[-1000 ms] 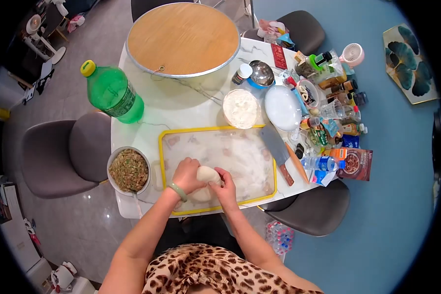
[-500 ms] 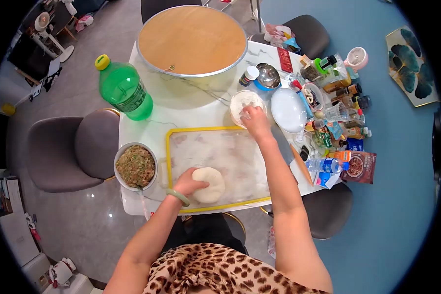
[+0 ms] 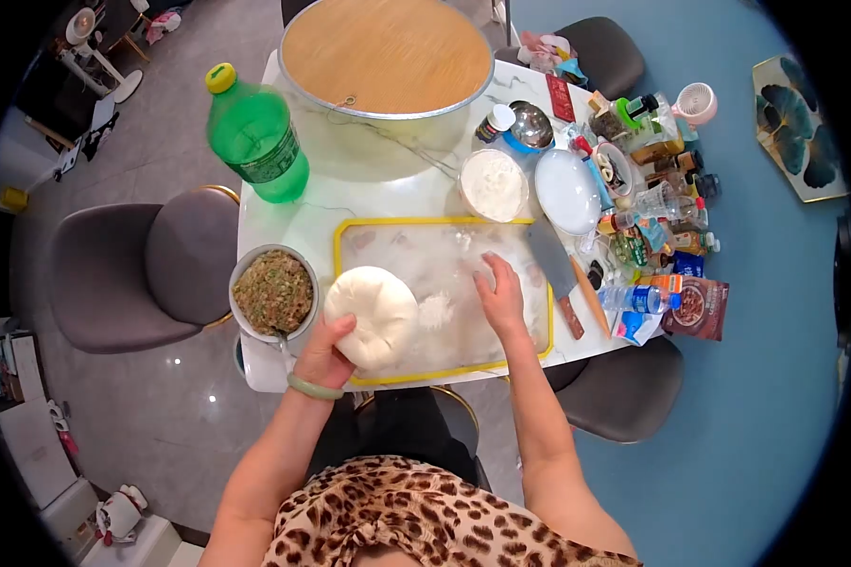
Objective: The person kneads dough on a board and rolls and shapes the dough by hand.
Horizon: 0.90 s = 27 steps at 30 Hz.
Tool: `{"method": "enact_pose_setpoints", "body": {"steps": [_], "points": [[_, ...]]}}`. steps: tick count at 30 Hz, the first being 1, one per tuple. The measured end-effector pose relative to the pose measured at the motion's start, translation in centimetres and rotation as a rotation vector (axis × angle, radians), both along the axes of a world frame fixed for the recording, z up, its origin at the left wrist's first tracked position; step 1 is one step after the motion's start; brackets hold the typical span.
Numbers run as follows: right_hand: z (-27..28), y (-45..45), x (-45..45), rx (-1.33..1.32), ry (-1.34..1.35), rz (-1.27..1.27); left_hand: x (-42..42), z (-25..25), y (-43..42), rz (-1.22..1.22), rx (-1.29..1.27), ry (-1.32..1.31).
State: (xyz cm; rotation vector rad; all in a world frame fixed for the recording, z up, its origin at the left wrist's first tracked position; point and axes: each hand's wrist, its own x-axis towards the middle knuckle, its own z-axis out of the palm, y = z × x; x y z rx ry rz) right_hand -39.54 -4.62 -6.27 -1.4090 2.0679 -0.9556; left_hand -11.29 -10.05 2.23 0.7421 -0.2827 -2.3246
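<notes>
A round, pale lump of dough (image 3: pixel 373 317) is gripped at its lower left edge by my left hand (image 3: pixel 327 354), raised over the board. The yellow-rimmed board (image 3: pixel 416 250) below is dusted with flour, with a small white heap (image 3: pixel 435 310) near its middle. Over the board's right part is my right hand (image 3: pixel 499 298), fingers apart and holding nothing. Beyond it stands a bowl of flour (image 3: pixel 494 185). Left of the dough is a bowl of chopped filling (image 3: pixel 273 291) with a spoon handle sticking out.
A cleaver (image 3: pixel 553 269) and a wooden rolling pin (image 3: pixel 590 295) lie right of the board. A white plate (image 3: pixel 567 193), a metal bowl (image 3: pixel 528 127) and several bottles crowd the right side. A green bottle (image 3: pixel 260 142) stands left of a large round lid (image 3: pixel 388 57).
My right hand has left the flour bowl and come back over the board, where a flour heap now lies. My left hand has lifted the dough up off the board.
</notes>
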Motion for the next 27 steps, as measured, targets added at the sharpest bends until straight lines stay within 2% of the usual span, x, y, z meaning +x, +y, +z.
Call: {"method": "enact_pose_setpoints", "body": {"steps": [2,3,6,9,12,14,18,20,22,25,26,27], "points": [[-2.0,0.8,1.1,-0.059,0.305,0.002,0.5,0.7,-0.3,0.071,-0.018,-0.033],[-2.3,1.5,2.6,0.036,0.357,0.107,0.8,1.0,-0.5,0.072,-0.018,-0.027],[-3.6,2.3,8.5,0.021,0.465,0.115,1.6,1.2,-0.5,0.105,-0.033,-0.042],[-2.7,0.9,13.9,0.038,0.398,0.207,2.5,1.1,-0.2,0.118,-0.008,-0.077],[-1.3,-1.4,13.9,-0.061,0.411,0.322,2.5,1.2,-0.2,0.110,-0.003,-0.104],[-2.2,-2.9,12.0,-0.008,0.559,0.261,2.2,1.5,-0.1,0.089,-0.022,-0.106],[-2.9,0.6,5.1,0.157,0.523,-0.040,1.9,1.2,0.1,0.023,-0.043,-0.092],[-2.9,3.0,5.2,0.175,0.535,-0.065,1.5,1.1,0.3,0.010,-0.044,-0.071],[-2.8,4.8,7.1,0.195,0.486,-0.058,1.2,1.2,0.2,-0.017,-0.055,-0.062],[-3.2,3.2,13.5,0.203,0.345,0.115,0.8,1.1,0.2,-0.011,-0.047,-0.084],[-3.1,2.5,14.7,0.042,0.166,0.198,0.6,0.9,0.1,-0.021,-0.045,-0.089],[-2.7,1.8,15.4,-0.034,0.224,0.249,0.5,0.6,-0.1,-0.027,-0.038,-0.093]]}}
